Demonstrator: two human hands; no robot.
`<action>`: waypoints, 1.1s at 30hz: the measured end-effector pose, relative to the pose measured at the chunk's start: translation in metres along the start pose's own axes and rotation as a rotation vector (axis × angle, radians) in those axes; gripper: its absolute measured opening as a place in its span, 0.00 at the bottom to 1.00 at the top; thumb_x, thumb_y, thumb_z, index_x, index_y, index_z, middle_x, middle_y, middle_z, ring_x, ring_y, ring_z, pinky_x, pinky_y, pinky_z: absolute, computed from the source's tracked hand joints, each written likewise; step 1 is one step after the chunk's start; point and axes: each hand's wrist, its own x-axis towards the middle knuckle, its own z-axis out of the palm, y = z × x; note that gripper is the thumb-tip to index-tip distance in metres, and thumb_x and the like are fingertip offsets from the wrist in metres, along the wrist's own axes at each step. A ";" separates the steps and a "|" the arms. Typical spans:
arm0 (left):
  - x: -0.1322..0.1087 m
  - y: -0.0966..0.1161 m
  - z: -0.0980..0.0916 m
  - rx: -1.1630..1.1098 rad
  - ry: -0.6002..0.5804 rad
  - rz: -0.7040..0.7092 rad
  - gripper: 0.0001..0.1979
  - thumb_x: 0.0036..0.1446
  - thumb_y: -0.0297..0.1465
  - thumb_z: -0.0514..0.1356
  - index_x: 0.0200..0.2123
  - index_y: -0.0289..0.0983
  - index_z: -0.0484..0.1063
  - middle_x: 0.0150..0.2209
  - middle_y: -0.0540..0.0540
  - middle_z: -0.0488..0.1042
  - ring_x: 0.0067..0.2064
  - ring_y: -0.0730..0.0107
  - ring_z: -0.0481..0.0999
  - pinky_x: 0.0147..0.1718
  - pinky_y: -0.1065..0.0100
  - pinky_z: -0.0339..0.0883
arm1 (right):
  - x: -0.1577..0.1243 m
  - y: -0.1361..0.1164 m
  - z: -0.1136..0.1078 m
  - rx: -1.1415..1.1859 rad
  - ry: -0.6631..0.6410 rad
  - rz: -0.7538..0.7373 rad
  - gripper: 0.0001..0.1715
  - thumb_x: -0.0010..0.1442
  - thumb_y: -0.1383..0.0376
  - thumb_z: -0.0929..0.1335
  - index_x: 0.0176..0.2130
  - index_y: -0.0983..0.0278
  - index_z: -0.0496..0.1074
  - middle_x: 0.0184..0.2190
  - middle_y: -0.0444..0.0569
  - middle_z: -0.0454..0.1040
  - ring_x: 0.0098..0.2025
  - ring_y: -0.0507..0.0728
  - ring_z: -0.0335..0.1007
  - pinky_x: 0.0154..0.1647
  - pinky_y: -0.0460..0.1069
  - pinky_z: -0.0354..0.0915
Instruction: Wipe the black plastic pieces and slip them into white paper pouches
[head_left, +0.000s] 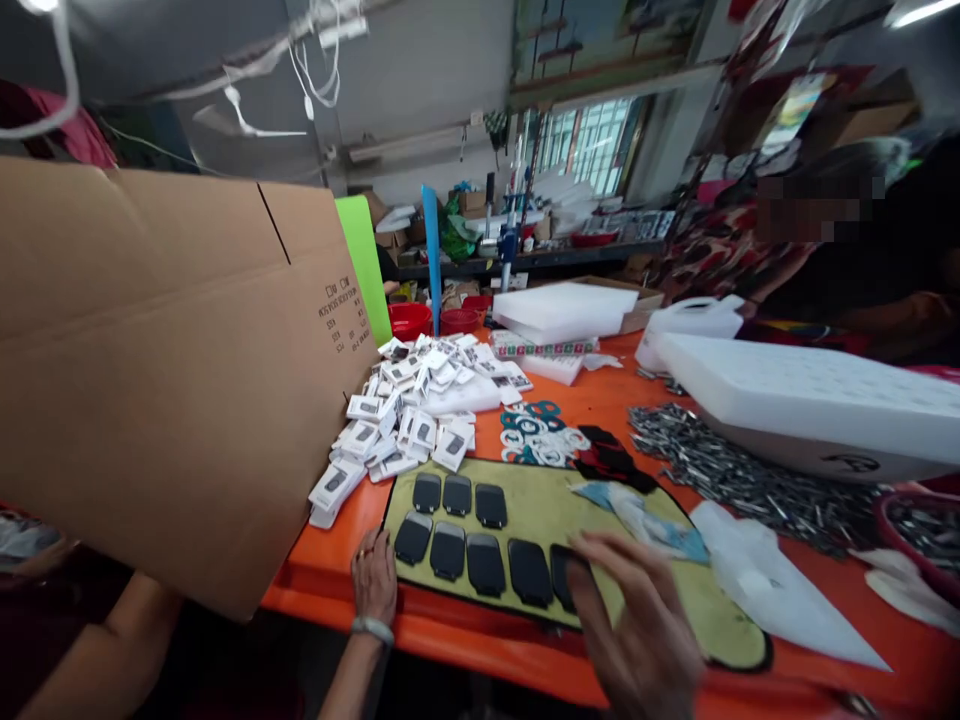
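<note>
My left hand (373,578) lies at the left edge of a yellow-green mat (637,600), fingers resting on the orange table edge, nothing held. Flat black rounded cases (486,565) with small tabs are laid out on the mat in two rows, three at the back and several in front. At the right end of the front row, the thumb and fingers of my right hand (637,625) are at the edge of a black case (560,577) and partly cover it. Motion blurs this hand somewhat. A crumpled blue-and-white plastic wrapper (641,520) lies behind it.
A large cardboard box (172,370) walls off the left; another person's arm (112,640) shows beneath. Small white boxes (420,400) are heaped behind the mat, beside ring-shaped pieces (536,435). Metal parts (750,480) and white foam (817,400) lie right, near another person (862,250).
</note>
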 end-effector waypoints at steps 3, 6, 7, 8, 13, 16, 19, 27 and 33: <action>0.004 0.006 -0.012 -0.025 -0.042 -0.021 0.19 0.65 0.32 0.46 0.51 0.34 0.72 0.55 0.35 0.72 0.57 0.54 0.69 0.54 0.52 0.63 | -0.001 0.049 0.020 -0.068 0.045 0.120 0.16 0.62 0.55 0.62 0.38 0.61 0.73 0.36 0.55 0.74 0.36 0.60 0.71 0.39 0.58 0.71; 0.008 0.007 -0.017 -0.059 -0.106 -0.022 0.19 0.65 0.32 0.46 0.51 0.34 0.71 0.55 0.34 0.71 0.58 0.53 0.67 0.55 0.51 0.62 | -0.027 0.104 0.026 -0.179 0.032 0.245 0.21 0.61 0.52 0.60 0.36 0.64 0.73 0.32 0.55 0.73 0.31 0.59 0.70 0.33 0.56 0.70; 0.009 0.007 -0.019 -0.073 -0.124 -0.031 0.19 0.64 0.32 0.47 0.51 0.34 0.71 0.55 0.35 0.71 0.58 0.53 0.67 0.55 0.51 0.62 | -0.038 0.117 0.026 -0.198 -0.001 0.248 0.22 0.61 0.51 0.60 0.37 0.64 0.73 0.32 0.56 0.73 0.31 0.60 0.70 0.34 0.56 0.70; 0.010 0.006 -0.020 -0.092 -0.139 -0.040 0.18 0.64 0.32 0.47 0.51 0.34 0.71 0.55 0.35 0.71 0.58 0.53 0.67 0.55 0.50 0.63 | -0.048 0.126 0.026 -0.211 -0.040 0.233 0.22 0.61 0.51 0.60 0.39 0.64 0.73 0.33 0.56 0.74 0.34 0.61 0.71 0.36 0.57 0.70; 0.020 0.015 -0.032 -0.209 -0.205 0.017 0.20 0.63 0.37 0.50 0.55 0.35 0.66 0.59 0.35 0.66 0.60 0.54 0.66 0.56 0.52 0.62 | -0.081 0.131 0.034 -0.292 -0.256 0.109 0.24 0.61 0.53 0.61 0.52 0.62 0.69 0.50 0.58 0.73 0.51 0.66 0.69 0.50 0.62 0.65; 0.028 0.029 -0.039 -0.224 -0.311 0.107 0.26 0.59 0.41 0.57 0.58 0.37 0.63 0.63 0.36 0.60 0.64 0.52 0.59 0.58 0.51 0.58 | -0.087 0.127 0.046 -0.315 -0.357 0.086 0.27 0.61 0.54 0.61 0.56 0.63 0.68 0.55 0.61 0.68 0.55 0.68 0.66 0.52 0.63 0.65; 0.034 0.044 -0.043 -0.195 -0.450 0.219 0.33 0.53 0.43 0.63 0.60 0.39 0.61 0.66 0.38 0.56 0.67 0.49 0.51 0.61 0.49 0.53 | -0.087 0.130 0.054 -0.275 -0.385 0.063 0.25 0.62 0.57 0.61 0.54 0.66 0.69 0.57 0.63 0.66 0.57 0.68 0.64 0.55 0.63 0.64; 0.030 0.075 -0.037 -0.089 -0.557 0.355 0.38 0.50 0.48 0.65 0.61 0.40 0.62 0.67 0.40 0.55 0.68 0.43 0.47 0.63 0.45 0.45 | -0.082 0.134 0.057 -0.184 -0.432 0.082 0.24 0.61 0.60 0.61 0.54 0.65 0.69 0.57 0.61 0.64 0.60 0.67 0.61 0.59 0.63 0.62; 0.021 0.083 -0.030 -0.027 -0.586 0.304 0.35 0.54 0.45 0.62 0.62 0.40 0.60 0.65 0.41 0.60 0.68 0.45 0.48 0.63 0.44 0.42 | -0.085 0.135 0.060 -0.191 -0.425 0.092 0.24 0.61 0.61 0.61 0.54 0.66 0.69 0.57 0.62 0.64 0.60 0.68 0.60 0.59 0.65 0.62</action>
